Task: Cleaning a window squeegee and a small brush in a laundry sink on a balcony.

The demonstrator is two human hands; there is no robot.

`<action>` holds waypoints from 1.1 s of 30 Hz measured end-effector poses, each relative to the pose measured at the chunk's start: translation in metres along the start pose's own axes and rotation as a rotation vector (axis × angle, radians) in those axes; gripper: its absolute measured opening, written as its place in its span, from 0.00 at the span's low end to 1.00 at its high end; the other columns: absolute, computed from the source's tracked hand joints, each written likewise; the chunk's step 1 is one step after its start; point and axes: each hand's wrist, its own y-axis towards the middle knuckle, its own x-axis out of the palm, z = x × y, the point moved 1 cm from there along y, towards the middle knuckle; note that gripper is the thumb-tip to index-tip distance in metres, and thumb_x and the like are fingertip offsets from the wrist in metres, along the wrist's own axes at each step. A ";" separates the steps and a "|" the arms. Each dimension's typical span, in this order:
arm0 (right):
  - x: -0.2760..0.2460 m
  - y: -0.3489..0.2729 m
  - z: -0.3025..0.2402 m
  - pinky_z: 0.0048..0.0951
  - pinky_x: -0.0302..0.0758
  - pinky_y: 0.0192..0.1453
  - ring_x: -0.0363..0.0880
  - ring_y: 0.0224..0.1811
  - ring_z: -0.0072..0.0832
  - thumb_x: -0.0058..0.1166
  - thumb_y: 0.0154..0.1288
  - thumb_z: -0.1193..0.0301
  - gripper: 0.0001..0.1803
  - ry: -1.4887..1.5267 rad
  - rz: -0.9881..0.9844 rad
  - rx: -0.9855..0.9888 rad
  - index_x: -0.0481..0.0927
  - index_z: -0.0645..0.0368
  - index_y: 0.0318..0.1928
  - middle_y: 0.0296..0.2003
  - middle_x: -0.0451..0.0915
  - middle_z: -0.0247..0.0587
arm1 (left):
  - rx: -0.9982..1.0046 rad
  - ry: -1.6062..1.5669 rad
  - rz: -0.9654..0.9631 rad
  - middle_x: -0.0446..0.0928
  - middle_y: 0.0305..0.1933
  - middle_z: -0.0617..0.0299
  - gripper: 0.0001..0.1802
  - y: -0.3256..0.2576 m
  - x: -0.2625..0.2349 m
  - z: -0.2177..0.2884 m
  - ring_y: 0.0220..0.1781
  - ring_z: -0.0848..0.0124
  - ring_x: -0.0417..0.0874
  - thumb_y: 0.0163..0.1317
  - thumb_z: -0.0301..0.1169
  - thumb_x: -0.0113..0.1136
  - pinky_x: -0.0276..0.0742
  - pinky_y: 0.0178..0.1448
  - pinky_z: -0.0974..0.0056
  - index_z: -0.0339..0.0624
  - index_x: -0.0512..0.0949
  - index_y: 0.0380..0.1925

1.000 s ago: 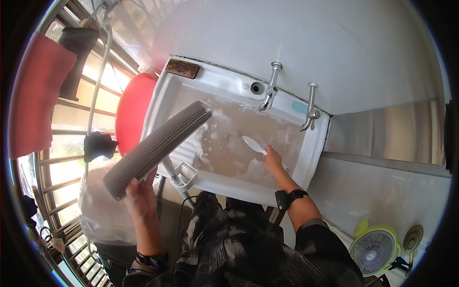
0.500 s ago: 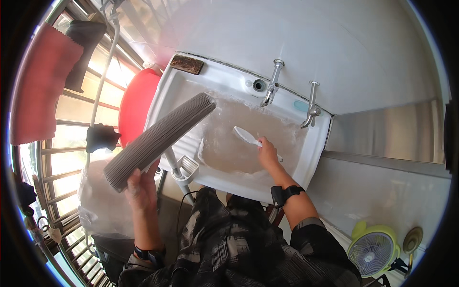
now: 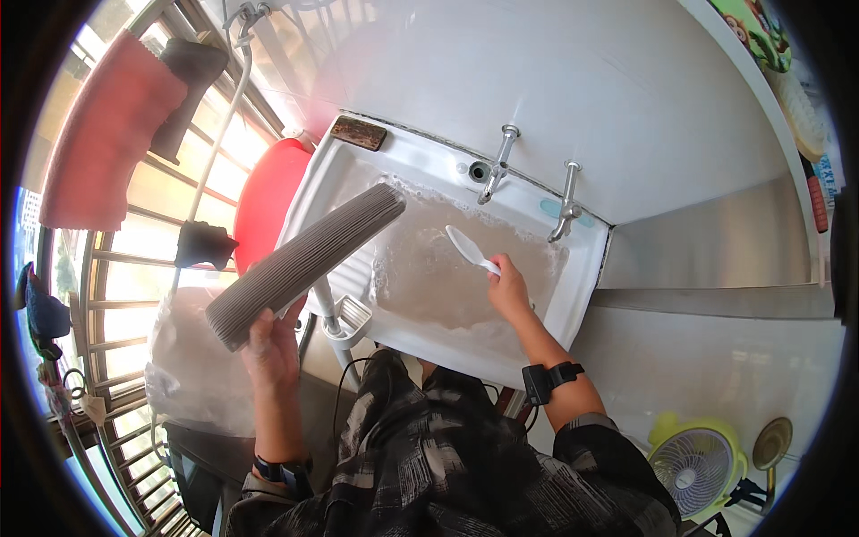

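Note:
A grey ribbed sponge mop head (image 3: 304, 264) slants across the left side of the white sink, its far end over the basin. My left hand (image 3: 271, 349) grips its near end, thumb on the ribbed side and the other fingers mostly hidden behind it. Over the cloudy water (image 3: 429, 286), my right hand (image 3: 508, 285) is closed round a white tool (image 3: 466, 246) with a narrow oval head, like a brush or spoon. The tool's underside is out of sight, and its head points away to the left, apart from the mop head.
Two metal taps (image 3: 501, 166) rise along the back of the sink (image 3: 429, 352). On its far left corner lies a dark brown block (image 3: 359, 133). A red basin (image 3: 268, 201) stands left of the sink, beside barred windows. A green fan (image 3: 693, 465) is at the lower right.
The white tool and my right hand have shifted slightly right, and the tool's oval head has turned to show more of its face. My left hand still holds the mop head. The view has tilted.

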 end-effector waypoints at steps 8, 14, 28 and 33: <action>-0.018 -0.010 0.004 0.49 0.71 0.47 0.80 0.43 0.49 0.55 0.63 0.78 0.12 -0.369 -0.050 -0.055 0.74 0.55 0.47 0.37 0.81 0.49 | -0.068 -0.062 -0.068 0.69 0.67 0.52 0.33 -0.006 0.005 0.003 0.66 0.56 0.74 0.60 0.25 0.61 0.76 0.68 0.45 0.38 0.64 0.66; -0.026 -0.046 -0.017 0.49 0.73 0.46 0.81 0.43 0.49 0.55 0.63 0.78 0.12 -0.300 0.098 -0.133 0.76 0.54 0.47 0.39 0.82 0.49 | -0.102 -0.092 -0.069 0.70 0.66 0.53 0.34 -0.002 -0.010 0.002 0.67 0.58 0.73 0.59 0.24 0.61 0.75 0.68 0.46 0.40 0.64 0.67; -0.177 -0.108 -0.059 0.25 0.80 0.26 0.84 0.30 0.30 0.50 0.73 0.70 0.15 1.515 -0.282 0.374 0.71 0.48 0.58 0.37 0.83 0.50 | -0.173 -0.110 -0.176 0.66 0.69 0.57 0.34 0.024 -0.007 -0.014 0.67 0.59 0.72 0.60 0.27 0.63 0.73 0.68 0.44 0.40 0.63 0.67; -0.235 -0.150 -0.094 0.43 0.87 0.39 0.85 0.47 0.53 0.40 0.73 0.59 0.19 1.672 -0.233 -0.104 0.76 0.59 0.51 0.47 0.82 0.64 | -0.084 -0.137 -0.128 0.73 0.61 0.53 0.27 0.025 -0.011 -0.020 0.62 0.60 0.77 0.63 0.25 0.60 0.78 0.65 0.49 0.37 0.67 0.63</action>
